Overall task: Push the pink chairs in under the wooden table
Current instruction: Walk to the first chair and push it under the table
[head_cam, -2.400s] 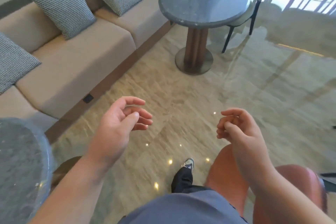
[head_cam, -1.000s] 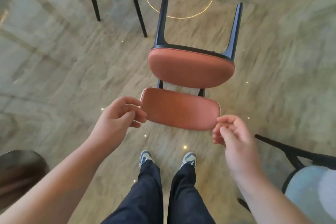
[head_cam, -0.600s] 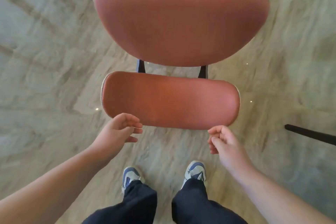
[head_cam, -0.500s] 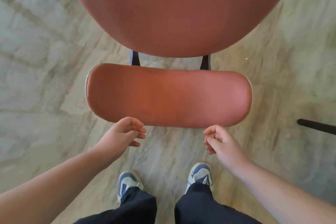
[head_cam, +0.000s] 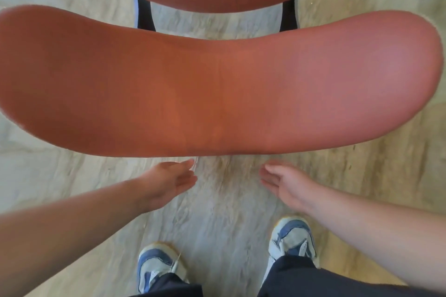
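Pink chair [head_cam: 217,84] fills the far part of the view, backrest spanning nearly the full width, seat beyond it. Left hand [head_cam: 169,181] and right hand [head_cam: 284,182] reach toward the backrest's near edge from below, fingers straight and relaxed, holding nothing; contact cannot be told. Shoes [head_cam: 156,265] stand near on the pale marbled floor [head_cam: 229,212].

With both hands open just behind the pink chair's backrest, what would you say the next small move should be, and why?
Probably bring the left hand and right hand onto the backrest: both sit open just short of it, holding nothing.
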Demonstrator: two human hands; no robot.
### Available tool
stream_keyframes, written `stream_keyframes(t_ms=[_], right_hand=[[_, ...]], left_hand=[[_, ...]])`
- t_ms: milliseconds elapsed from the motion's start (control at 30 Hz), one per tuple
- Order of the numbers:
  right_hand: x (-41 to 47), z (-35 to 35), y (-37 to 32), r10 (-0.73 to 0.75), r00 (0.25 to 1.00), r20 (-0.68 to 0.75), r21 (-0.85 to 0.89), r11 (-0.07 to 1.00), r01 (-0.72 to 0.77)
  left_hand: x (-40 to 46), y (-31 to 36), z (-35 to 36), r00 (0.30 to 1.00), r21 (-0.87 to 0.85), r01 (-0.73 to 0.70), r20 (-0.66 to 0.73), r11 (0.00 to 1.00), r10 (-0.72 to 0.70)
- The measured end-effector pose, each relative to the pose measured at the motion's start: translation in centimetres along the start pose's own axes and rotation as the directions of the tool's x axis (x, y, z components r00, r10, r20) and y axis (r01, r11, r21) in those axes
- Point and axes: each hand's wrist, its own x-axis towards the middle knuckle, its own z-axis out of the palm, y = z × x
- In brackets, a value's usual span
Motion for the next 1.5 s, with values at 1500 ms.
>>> stream_keyframes(t_ms=[1500], right_hand=[[-33.9, 13.1, -34.7, -0.101, 0.986, -0.130, 0.074, 0.991, 0.111]], left_hand=[[-33.0, 32.5, 10.1, 0.874, -0.380, -0.398, -0.434, 0.835, 0.219]])
